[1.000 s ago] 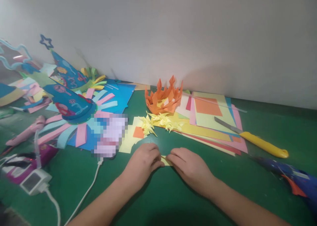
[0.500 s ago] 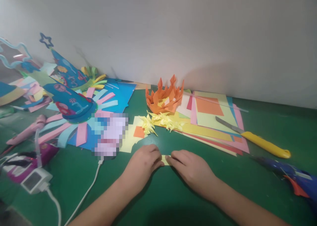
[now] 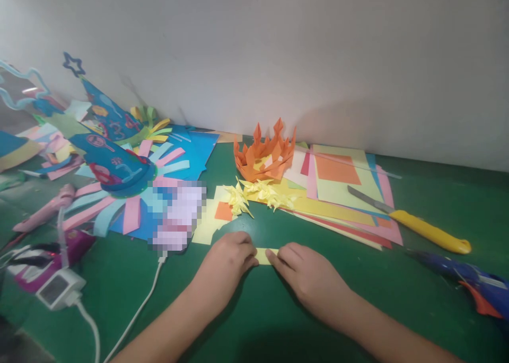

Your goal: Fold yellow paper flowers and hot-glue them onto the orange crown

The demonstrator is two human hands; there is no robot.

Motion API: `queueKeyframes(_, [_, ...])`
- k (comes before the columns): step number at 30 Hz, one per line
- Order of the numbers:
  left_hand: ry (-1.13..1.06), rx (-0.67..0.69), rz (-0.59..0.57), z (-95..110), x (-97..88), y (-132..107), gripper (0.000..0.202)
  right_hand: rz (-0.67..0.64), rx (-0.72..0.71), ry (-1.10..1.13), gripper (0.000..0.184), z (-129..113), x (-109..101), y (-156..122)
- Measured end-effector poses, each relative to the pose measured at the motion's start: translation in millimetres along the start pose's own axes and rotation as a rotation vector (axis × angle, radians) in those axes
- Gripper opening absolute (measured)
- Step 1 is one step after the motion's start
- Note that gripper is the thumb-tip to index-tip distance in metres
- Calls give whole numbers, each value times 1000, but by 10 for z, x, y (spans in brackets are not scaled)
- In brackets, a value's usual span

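1. Left hand (image 3: 233, 265) and right hand (image 3: 308, 270): each grip is closed on one end of the yellow paper strip (image 3: 262, 256), at the green bench (image 3: 262, 310).
2. Creasing seems in hand; the next move probably calls for even thumb pressure.

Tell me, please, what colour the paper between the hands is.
The paper is pale yellow, in the head view.

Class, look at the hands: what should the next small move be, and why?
Perhaps slide the bare right hand inward along the small pale-yellow paper strip to press it flat: the bare left hand touches the opposite end, and the middle lies uncovered between them.
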State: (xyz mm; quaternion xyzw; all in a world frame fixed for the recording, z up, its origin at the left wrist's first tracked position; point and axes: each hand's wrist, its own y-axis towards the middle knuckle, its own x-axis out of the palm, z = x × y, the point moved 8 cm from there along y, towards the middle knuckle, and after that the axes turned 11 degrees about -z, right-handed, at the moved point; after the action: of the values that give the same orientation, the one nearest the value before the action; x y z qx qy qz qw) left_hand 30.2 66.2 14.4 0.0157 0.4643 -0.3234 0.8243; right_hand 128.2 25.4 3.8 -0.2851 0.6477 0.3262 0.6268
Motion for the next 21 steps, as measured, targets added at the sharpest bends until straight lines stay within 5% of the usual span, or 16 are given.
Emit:
queueKeyframes(15, [130,-99,-47,-57,-3,-26,19,17,41,57,24,-41,-50,21])
queueKeyframes(21, [135,-53,-19,-57,-17,-32,19,-76,-31,35,47,-113,22,73])
